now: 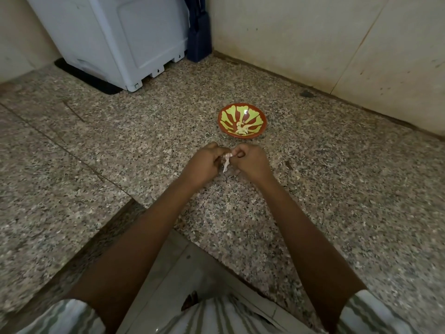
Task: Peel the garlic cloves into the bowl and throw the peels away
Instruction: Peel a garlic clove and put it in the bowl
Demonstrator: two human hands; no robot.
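Left hand (204,162) and right hand (250,160) pinch what looks like garlic (227,155); its dangling peel (225,166) could drop onto the counter (144,145).

Open counter (79,153) across left and lower right of frame. Bowl (228,116) sole obstacle mid-frame. White appliance (115,37) on black mat (79,74) blocks upper left; blue object (199,32) fills corner beside it. Wall (313,44) closes upper right; counter strip between it and bowl.

Reddish-brown bowl (227,118) painted with yellow-green petal shapes, holding pale cream garlic cloves (241,129). Whitish-pink garlic peel (226,163). Counter (120,145) speckled grey, beige and black. Sleeve (60,319) striped green and white. Pale blue-grey appliance (115,34).
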